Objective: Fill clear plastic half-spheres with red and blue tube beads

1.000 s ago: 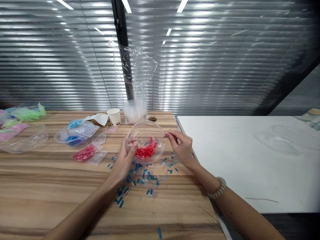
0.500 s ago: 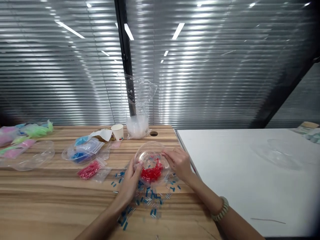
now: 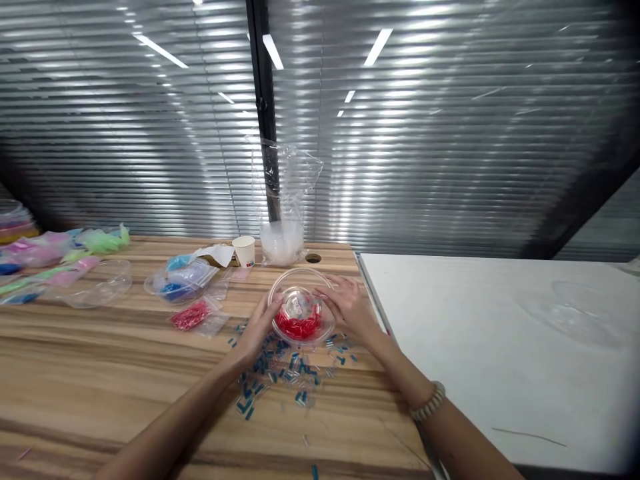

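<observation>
A clear round plastic bowl (image 3: 297, 301) is tilted towards me above the wooden table, with small red tube-like pieces (image 3: 300, 327) gathered along its lower side. My left hand (image 3: 257, 330) grips the bowl's left edge, thumb on the near side. At the right edge, my right hand (image 3: 350, 310) also holds the bowl, its fingers over the rim. Many loose blue and clear tube-like pieces (image 3: 295, 367) lie scattered on the table below and in front of the bowl. A bag of red-pink pieces (image 3: 191, 315) lies to the left of my left hand.
Behind stand a paper cup (image 3: 244, 251) and a clear bag of white material (image 3: 281, 243). Further left are a clear dish with blue pieces (image 3: 175, 291), an empty clear tray (image 3: 107, 293) and colourful bags (image 3: 103, 240). A white table (image 3: 475, 373) adjoins on the right.
My right fingers have gone from a pinch at the bowl's upper right to lying along its right rim. The bowl is tipped more towards me. The view has shifted slightly left.
</observation>
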A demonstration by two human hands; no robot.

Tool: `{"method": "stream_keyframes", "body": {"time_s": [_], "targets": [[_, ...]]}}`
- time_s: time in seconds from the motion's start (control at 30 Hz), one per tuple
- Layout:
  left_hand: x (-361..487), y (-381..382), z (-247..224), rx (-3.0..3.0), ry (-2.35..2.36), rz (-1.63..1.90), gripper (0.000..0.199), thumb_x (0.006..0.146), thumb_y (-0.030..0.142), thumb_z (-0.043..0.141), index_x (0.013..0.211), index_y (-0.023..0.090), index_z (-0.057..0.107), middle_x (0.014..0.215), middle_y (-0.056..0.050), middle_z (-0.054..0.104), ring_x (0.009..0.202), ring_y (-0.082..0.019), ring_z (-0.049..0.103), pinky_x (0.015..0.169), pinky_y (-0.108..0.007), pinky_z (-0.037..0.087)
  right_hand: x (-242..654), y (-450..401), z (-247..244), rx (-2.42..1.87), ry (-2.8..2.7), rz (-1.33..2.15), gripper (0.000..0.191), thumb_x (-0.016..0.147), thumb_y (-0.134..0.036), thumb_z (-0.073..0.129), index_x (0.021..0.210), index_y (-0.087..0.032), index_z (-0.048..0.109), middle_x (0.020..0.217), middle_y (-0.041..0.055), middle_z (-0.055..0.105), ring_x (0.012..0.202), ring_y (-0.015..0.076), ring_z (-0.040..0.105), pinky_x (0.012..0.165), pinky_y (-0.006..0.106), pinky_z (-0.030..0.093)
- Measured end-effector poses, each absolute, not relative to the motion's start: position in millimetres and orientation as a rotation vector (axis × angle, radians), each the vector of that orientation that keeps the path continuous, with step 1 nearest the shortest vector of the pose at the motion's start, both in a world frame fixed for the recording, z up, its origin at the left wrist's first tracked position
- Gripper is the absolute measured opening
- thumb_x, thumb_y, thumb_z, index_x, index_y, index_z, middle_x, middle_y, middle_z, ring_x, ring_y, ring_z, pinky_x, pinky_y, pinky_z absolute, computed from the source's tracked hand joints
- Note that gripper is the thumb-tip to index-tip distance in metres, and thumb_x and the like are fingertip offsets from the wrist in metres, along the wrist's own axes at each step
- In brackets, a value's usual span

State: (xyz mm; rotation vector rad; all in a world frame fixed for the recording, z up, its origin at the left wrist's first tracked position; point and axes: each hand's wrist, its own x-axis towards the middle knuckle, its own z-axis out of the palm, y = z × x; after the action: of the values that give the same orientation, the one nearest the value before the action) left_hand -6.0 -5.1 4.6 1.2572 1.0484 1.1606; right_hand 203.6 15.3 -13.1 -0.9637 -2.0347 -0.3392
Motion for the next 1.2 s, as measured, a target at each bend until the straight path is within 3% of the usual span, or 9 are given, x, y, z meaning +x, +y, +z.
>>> {"method": "stream_keyframes", "body": {"time_s": [0.2, 0.33, 0.47, 0.67, 0.8, 0.97, 1.2], "targets": [[-4, -6, -1, 1.262, 0.991, 1.178, 0.067, 0.071, 0.057, 0.065, 0.126, 0.021, 0.053, 0.136, -0.009, 0.050, 0.131, -0.030, 0.037, 0.109, -0.040, 0.029, 205, 11, -6, -0.825, -1.869, -0.368, 0.026, 0.094, -0.018, 0.042, 0.108, -0.021, 0.063, 0.110, 0.0090, 0.067, 0.110, 0.0204, 0.057, 0.100, 0.047, 0.037], [-6, -5, 2, 1.061, 0.899, 1.165, 0.065, 0.076, 0.052, 0.063, 0.131, 0.022, 0.047, 0.132, -0.011, 0.053, 0.124, -0.030, 0.046, 0.102, -0.042, 0.039, 212, 6, -1, -0.691, -1.708, -0.388, 0.031, 0.091, -0.012, 0.044, 0.116, -0.023, 0.059, 0.103, 0.0063, 0.070, 0.101, 0.0188, 0.063, 0.094, 0.042, 0.045], [-14, -3, 19, 0.871, 0.787, 1.179, 0.059, 0.086, 0.052, 0.049, 0.133, 0.018, 0.043, 0.123, -0.014, 0.058, 0.108, -0.026, 0.059, 0.093, -0.041, 0.047, 228, 11, 0, -0.731, -1.543, -0.428, 0.039, 0.088, -0.009, 0.048, 0.123, -0.024, 0.054, 0.092, 0.0038, 0.072, 0.086, 0.0169, 0.066, 0.079, 0.034, 0.052], [-14, -1, 25, 0.790, 0.765, 1.230, 0.055, 0.089, 0.053, 0.039, 0.128, 0.015, 0.046, 0.115, -0.013, 0.061, 0.102, -0.023, 0.061, 0.089, -0.038, 0.050, 254, 31, -7, -1.050, -1.796, -0.173, 0.021, 0.088, -0.024, 0.051, 0.101, -0.020, 0.067, 0.081, 0.0048, 0.071, 0.078, 0.0184, 0.065, 0.072, 0.032, 0.053], [-16, 4, 22, 0.725, 0.834, 1.248, 0.056, 0.090, 0.055, 0.033, 0.121, 0.012, 0.051, 0.103, -0.013, 0.063, 0.088, -0.021, 0.064, 0.076, -0.034, 0.054, 260, 33, -12, -1.167, -1.899, 0.092, 0.019, 0.085, -0.026, 0.055, 0.093, -0.019, 0.071, 0.083, 0.0053, 0.071, 0.069, 0.0156, 0.064, 0.064, 0.028, 0.053], [-33, 17, 30, 0.723, 1.048, 1.512, 0.052, 0.091, 0.053, 0.033, 0.119, 0.014, 0.052, 0.098, -0.010, 0.062, 0.076, -0.016, 0.063, 0.064, -0.027, 0.053, 256, 35, -19, -1.243, -1.969, 0.133, 0.018, 0.085, -0.022, 0.055, 0.092, -0.018, 0.071, 0.087, 0.0068, 0.071, 0.070, 0.0168, 0.063, 0.067, 0.030, 0.051], [-38, 29, 11, 0.870, 1.257, 1.643, 0.052, 0.085, 0.057, 0.043, 0.122, 0.021, 0.050, 0.122, -0.008, 0.057, 0.099, -0.019, 0.060, 0.065, -0.024, 0.051, 239, 33, -24, -1.208, -2.257, 0.120, 0.022, 0.088, -0.013, 0.050, 0.097, -0.016, 0.070, 0.095, 0.0086, 0.070, 0.089, 0.0204, 0.061, 0.081, 0.032, 0.046]]}}
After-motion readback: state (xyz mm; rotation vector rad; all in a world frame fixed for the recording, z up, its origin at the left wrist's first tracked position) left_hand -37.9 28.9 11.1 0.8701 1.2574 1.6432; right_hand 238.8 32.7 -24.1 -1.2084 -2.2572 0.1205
